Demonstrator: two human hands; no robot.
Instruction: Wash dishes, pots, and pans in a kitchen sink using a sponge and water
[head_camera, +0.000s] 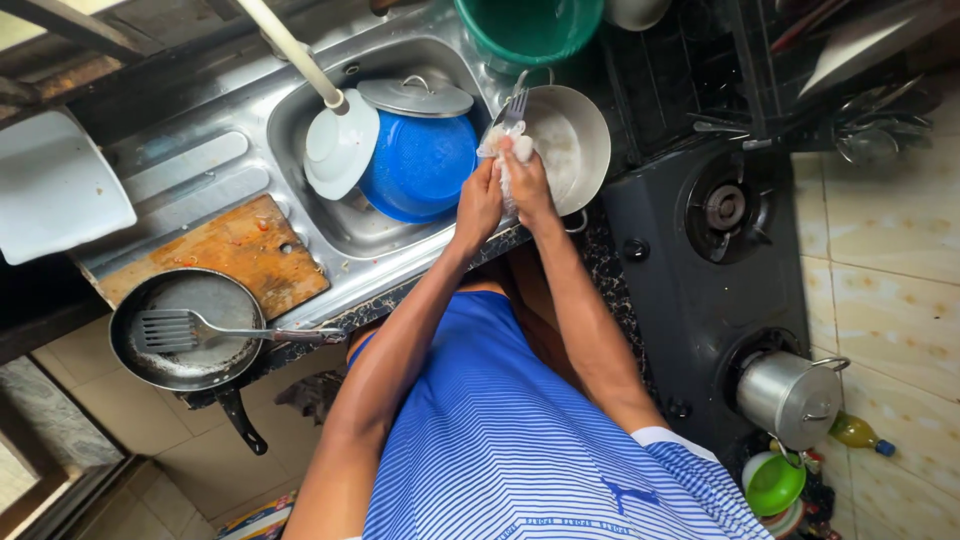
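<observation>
Both my hands meet over the right edge of the steel sink (300, 110). My left hand (478, 203) grips the handle end of a metal fork (512, 108), whose tines point away from me. My right hand (524, 175) presses a soapy white sponge (497, 145) against the fork. Just beyond the hands sits a round metal bowl (580, 140) with white residue inside.
In the sink lie a blue bowl (420, 165), a steel lid (415, 97) and a white ladle (338, 145). On the left are a wooden cutting board (235, 250) and a frying pan (185, 330) with a slotted spatula (200, 328). A black gas stove (715, 240) and a steel pot (790, 397) stand on the right. A green bucket (528, 28) is behind.
</observation>
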